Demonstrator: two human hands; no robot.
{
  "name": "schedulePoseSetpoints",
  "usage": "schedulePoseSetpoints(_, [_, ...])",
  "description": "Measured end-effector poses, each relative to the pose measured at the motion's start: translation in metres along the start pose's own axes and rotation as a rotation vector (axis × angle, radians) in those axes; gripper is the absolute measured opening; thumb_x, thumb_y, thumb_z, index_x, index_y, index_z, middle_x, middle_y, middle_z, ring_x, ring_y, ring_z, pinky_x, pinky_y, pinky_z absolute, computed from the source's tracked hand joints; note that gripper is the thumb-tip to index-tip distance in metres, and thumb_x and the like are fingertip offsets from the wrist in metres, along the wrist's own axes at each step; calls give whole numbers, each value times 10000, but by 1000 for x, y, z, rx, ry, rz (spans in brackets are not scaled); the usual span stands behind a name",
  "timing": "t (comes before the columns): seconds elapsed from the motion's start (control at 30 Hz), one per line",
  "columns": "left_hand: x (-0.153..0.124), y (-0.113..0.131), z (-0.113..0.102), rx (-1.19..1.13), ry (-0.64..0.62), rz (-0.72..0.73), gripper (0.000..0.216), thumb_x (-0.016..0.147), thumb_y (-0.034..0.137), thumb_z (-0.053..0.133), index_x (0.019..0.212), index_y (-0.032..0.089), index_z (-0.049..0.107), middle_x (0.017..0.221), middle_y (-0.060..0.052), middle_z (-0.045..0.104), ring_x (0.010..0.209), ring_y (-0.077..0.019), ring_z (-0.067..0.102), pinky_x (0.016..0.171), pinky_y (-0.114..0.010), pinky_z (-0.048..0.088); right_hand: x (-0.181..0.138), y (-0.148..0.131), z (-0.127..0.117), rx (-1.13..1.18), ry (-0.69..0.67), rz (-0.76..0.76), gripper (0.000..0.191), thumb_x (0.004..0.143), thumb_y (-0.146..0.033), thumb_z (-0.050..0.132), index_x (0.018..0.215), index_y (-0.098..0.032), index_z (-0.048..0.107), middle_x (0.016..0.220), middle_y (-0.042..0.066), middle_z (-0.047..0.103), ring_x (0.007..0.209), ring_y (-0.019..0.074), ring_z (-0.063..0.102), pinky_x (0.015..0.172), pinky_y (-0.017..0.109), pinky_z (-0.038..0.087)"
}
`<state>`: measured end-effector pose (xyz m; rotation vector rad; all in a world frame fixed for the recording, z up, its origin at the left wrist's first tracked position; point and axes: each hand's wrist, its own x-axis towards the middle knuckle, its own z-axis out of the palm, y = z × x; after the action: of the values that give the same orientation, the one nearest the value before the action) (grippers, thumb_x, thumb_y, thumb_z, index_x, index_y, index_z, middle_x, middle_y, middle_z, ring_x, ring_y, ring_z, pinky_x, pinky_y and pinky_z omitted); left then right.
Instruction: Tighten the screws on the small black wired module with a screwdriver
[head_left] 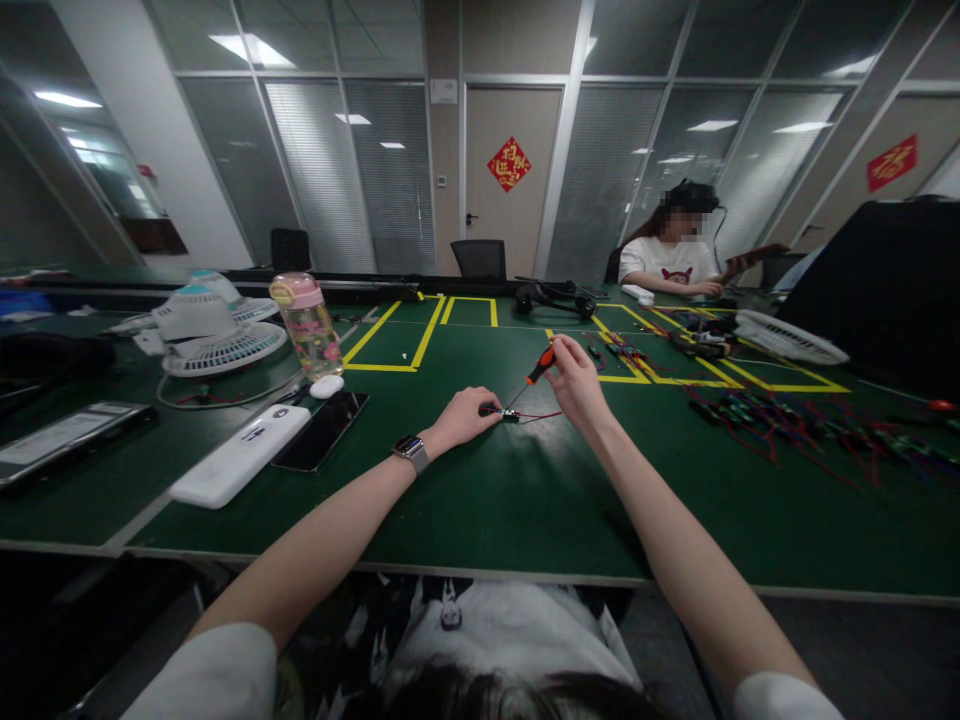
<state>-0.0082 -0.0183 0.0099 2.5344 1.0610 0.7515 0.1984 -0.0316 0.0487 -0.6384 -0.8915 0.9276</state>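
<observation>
My right hand (576,378) is closed on the orange and black handle of a screwdriver (541,364). Its thin shaft slants down to the left, and the tip meets a small terminal block with wires (511,415) on the green table. With fingers pinched together, my left hand (471,413) steadies that block from its left side. A red wire and a dark wire run out of the block to the right, below my right hand. Too small to make out are the screws on the block.
On the left are a white power bank (240,458), a black phone (322,430), a water bottle (309,325) and a white fan (217,330). Wired parts (817,425) lie heaped at right. Yellow tape (382,368) marks the table. Across it sits a person (671,250).
</observation>
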Motion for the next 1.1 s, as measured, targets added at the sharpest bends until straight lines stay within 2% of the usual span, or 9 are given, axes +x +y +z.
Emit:
schedulePoseSetpoints(0.2, [1,-2,2,4,16,2,85,919,257,713,956,199,763,1083,-53,756,1014,-230,682,948,-355,519,-3,-6,1,9,-115,46,358,737,-503,835,1011,-313,703,888,-13,748,918,187,704,800,333,546])
schedulePoseSetpoints(0.37, [0,-5,4,2,25,15,86,922,251,713,960,192,762,1093,-60,756,1022,-232,683,955,-364,518,-4,-7,4,14,-95,48,389,691,-557,847,928,-290,692,895,-2,748,950,204,706,789,330,546])
schedulePoseSetpoints(0.57, [1,-8,5,-3,19,24,119,937,283,701,984,193,762,1115,-63,752,1039,-233,677,957,-364,521,-6,-7,8,-43,-34,-8,402,606,-528,898,855,-276,707,839,-27,668,781,159,618,711,295,537])
schedulePoseSetpoints(0.67, [0,-4,3,10,16,8,107,927,272,707,972,191,760,1112,-64,754,1040,-232,675,976,-368,514,-6,-8,7,-67,-90,-13,375,655,-520,877,899,-284,717,791,-29,660,792,162,627,754,312,535])
schedulePoseSetpoints(0.77, [-1,0,0,9,10,-3,112,923,278,707,973,191,758,1115,-62,753,1042,-237,674,982,-377,513,-6,-9,5,-51,-133,-2,350,734,-517,831,980,-305,702,843,-17,705,868,175,666,823,343,539])
schedulePoseSetpoints(0.87, [-2,1,-1,1,4,-9,118,927,289,700,973,196,756,1120,-62,752,1046,-241,675,977,-377,517,-6,-8,4,-29,-126,23,336,760,-530,805,974,-305,676,889,-5,729,899,191,685,812,352,544])
schedulePoseSetpoints(0.97, [-2,1,-1,4,5,-6,108,925,283,698,964,200,756,1110,-59,753,1046,-238,677,982,-373,515,-6,-7,6,-16,-100,40,352,732,-541,818,937,-293,675,898,-2,729,883,193,679,773,337,544])
schedulePoseSetpoints(1.1, [0,0,0,8,8,-10,105,927,279,696,965,203,758,1107,-54,753,1033,-234,681,975,-366,517,-9,-8,11,8,-52,17,384,625,-511,898,871,-285,710,822,-29,672,771,152,623,705,287,531])
